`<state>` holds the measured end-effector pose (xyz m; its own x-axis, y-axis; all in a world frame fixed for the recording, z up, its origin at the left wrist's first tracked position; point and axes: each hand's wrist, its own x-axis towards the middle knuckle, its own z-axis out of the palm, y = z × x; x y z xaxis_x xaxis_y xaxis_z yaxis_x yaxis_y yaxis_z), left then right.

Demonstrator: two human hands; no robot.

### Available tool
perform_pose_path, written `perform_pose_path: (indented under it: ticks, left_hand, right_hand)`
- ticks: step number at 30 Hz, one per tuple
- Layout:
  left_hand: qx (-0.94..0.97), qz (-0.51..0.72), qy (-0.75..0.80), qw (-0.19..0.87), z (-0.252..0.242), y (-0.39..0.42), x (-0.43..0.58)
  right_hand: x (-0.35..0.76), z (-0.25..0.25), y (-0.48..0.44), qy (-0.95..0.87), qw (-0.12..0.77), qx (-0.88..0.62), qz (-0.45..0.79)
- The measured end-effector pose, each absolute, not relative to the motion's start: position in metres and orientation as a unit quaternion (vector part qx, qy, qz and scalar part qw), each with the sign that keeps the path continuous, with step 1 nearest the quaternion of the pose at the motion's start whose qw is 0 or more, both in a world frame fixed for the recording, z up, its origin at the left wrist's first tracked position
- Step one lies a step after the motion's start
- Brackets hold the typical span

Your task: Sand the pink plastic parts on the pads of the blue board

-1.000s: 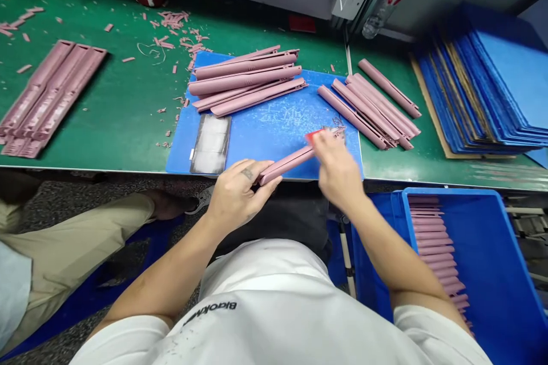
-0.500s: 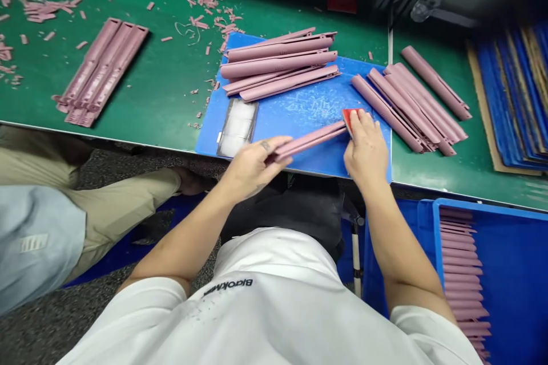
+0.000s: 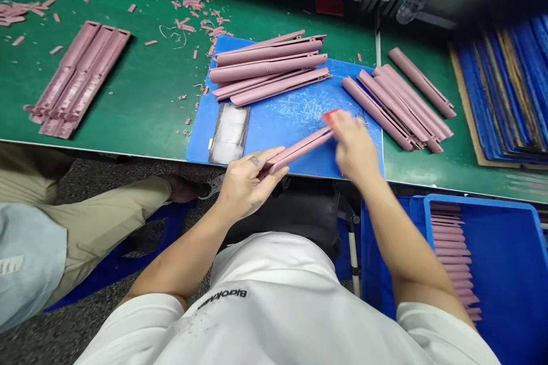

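Observation:
My left hand (image 3: pixel 250 182) is closed round the near end of a long pink plastic shell (image 3: pixel 299 151), which slants up to the right over the blue mat (image 3: pixel 265 125). At its far end my right hand (image 3: pixel 355 145), smeared by motion, pinches a folded red piece of sandpaper (image 3: pixel 331 117) against the shell. White dust marks the mat beyond. Several more pink shells (image 3: pixel 269 70) lie piled on the mat's far side, and another group of shells (image 3: pixel 396 102) rests to the right of my right hand.
A dark-framed flat pad (image 3: pixel 229 133) lies on the mat's left. Joined pink shells (image 3: pixel 81 77) and pink scraps (image 3: pixel 194 3) lie on the green table (image 3: pixel 149 91). At right are stacked blue boards (image 3: pixel 505 91) and a blue crate (image 3: pixel 509 205) of shells. Another person's leg (image 3: pixel 115 211) is at left.
My right hand has moved left and slightly nearer with the sandpaper along the shell's far end. The shell's near end has dipped slightly toward me. The camera view has shifted a little.

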<state>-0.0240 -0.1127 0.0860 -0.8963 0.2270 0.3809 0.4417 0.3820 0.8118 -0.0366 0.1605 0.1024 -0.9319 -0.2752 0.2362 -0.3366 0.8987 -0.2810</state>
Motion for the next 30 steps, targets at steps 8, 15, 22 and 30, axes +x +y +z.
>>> perform_pose_path:
  ticks: [8, 15, 22, 30]
  left_hand:
    - [-0.171, -0.434, -0.884, 0.014, 0.091, -0.122, -0.027]
    - [-0.204, -0.288, -0.925, 0.145, 0.077, -0.162, -0.109]
    - [-0.291, -0.215, -0.921, 0.145, 0.070, -0.122, -0.189]
    - [-0.440, -0.261, -0.859, 0.010, 0.100, 0.116, -0.273]
  right_hand:
    - [-0.061, 0.089, 0.201, -0.982, 0.046, 0.089, 0.161]
    - [-0.048, 0.066, 0.251, -0.957, 0.199, 0.011, 0.211]
    - [-0.019, 0.029, 0.276, -0.897, 0.312, -0.116, 0.293]
    - [-0.014, 0.041, 0.266, -0.861, 0.343, -0.133, 0.352]
